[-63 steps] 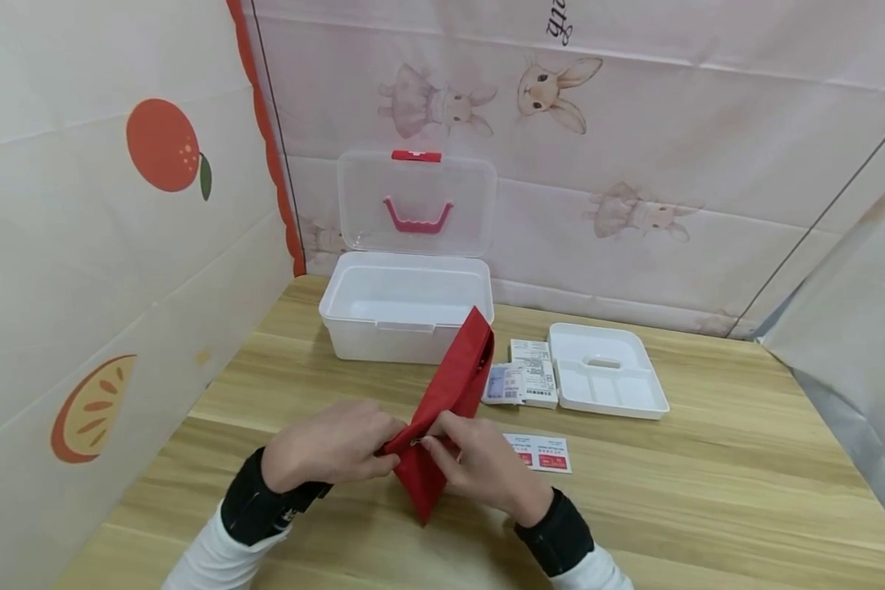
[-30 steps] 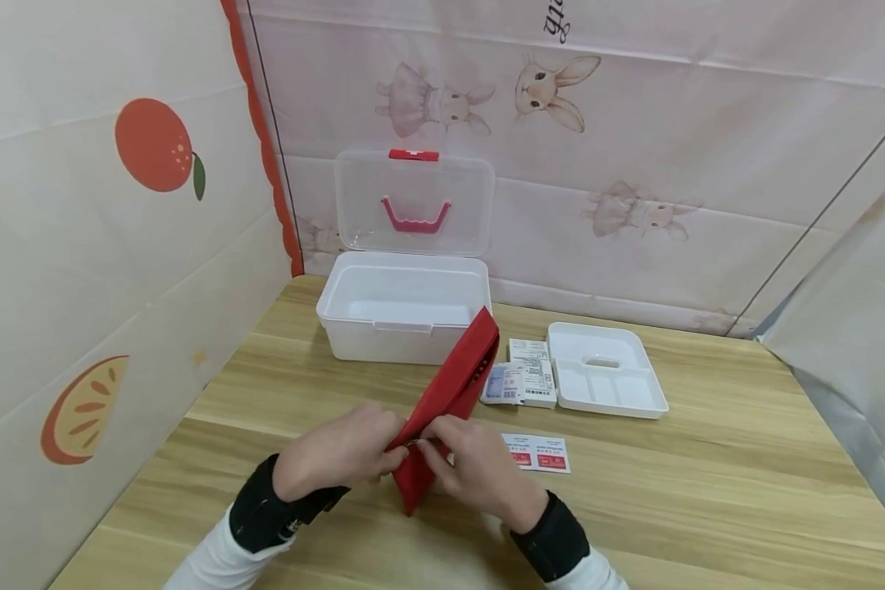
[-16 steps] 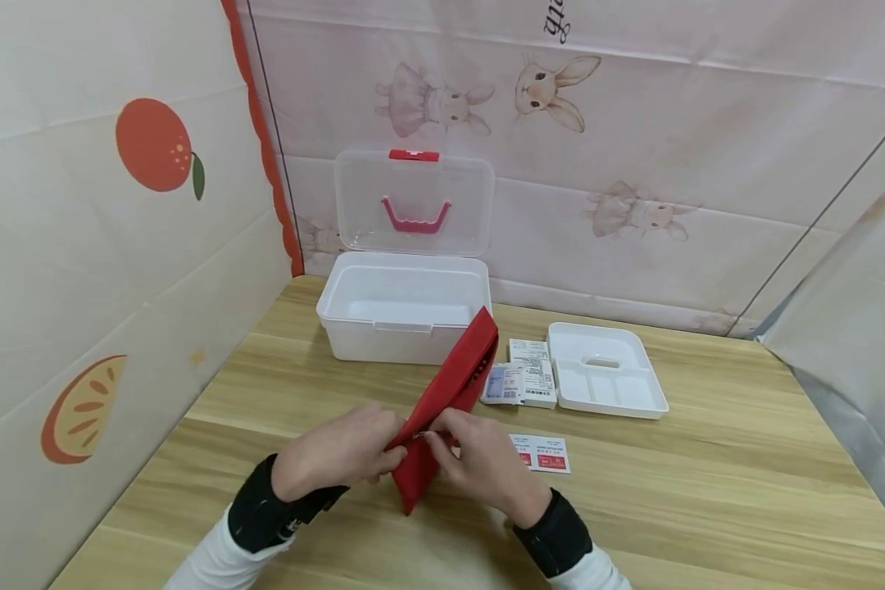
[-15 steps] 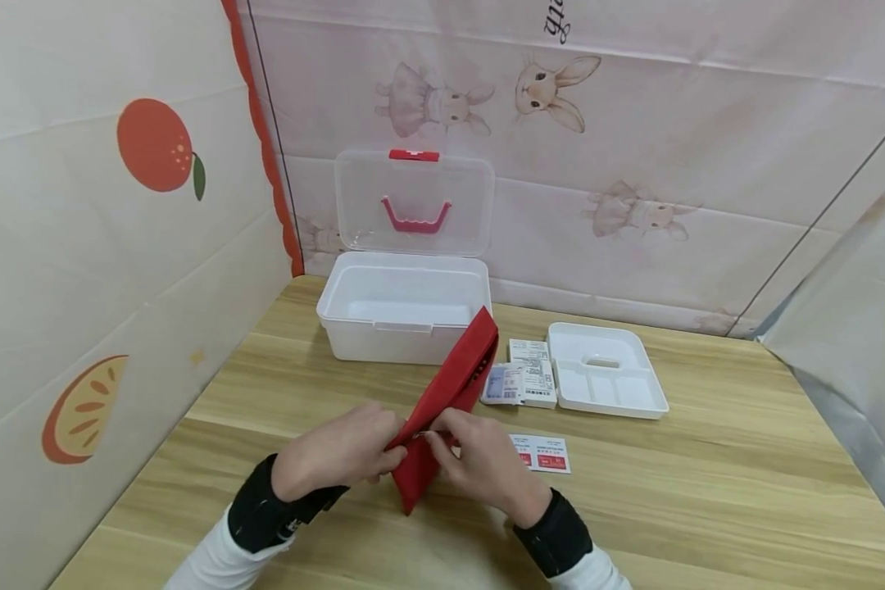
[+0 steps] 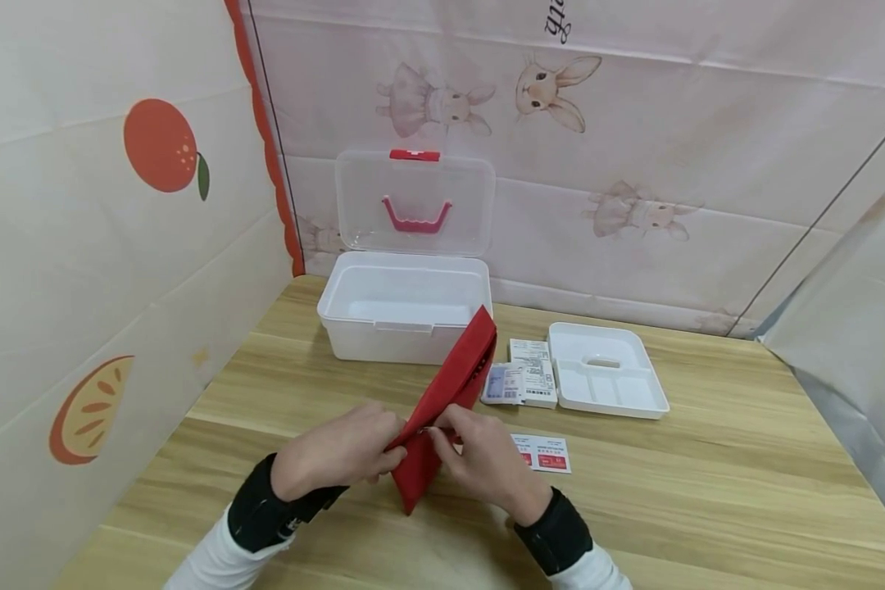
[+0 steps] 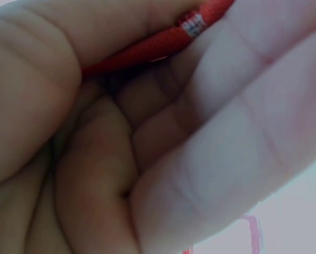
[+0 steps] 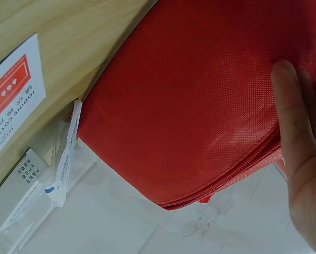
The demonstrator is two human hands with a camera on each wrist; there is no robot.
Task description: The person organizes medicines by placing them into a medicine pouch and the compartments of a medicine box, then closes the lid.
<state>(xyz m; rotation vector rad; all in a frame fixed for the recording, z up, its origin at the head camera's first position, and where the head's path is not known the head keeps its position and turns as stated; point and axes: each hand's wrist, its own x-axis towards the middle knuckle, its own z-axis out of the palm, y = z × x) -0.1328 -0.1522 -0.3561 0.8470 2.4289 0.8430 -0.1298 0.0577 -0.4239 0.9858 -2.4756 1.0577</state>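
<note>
- Over the table (image 5: pixel 671 500), we hold a red pouch (image 5: pixel 451 383) at a slant: our left hand (image 5: pixel 342 449) grips its near end, our right hand (image 5: pixel 487 460) pinches its edge by the zipper (image 7: pixel 237 170).
- Loose cloth could snag the zipper if our left grip slackened.
- Swung low, the pouch could nudge the small packet (image 5: pixel 503 383).

Head view forward and down, left wrist tight on hand (image 6: pixel 152 148), right close on pouch (image 7: pixel 189 100), shared by all

White sleeves (image 5: pixel 223 555), black wristbands (image 5: pixel 555 531), apparently fabric.
</note>
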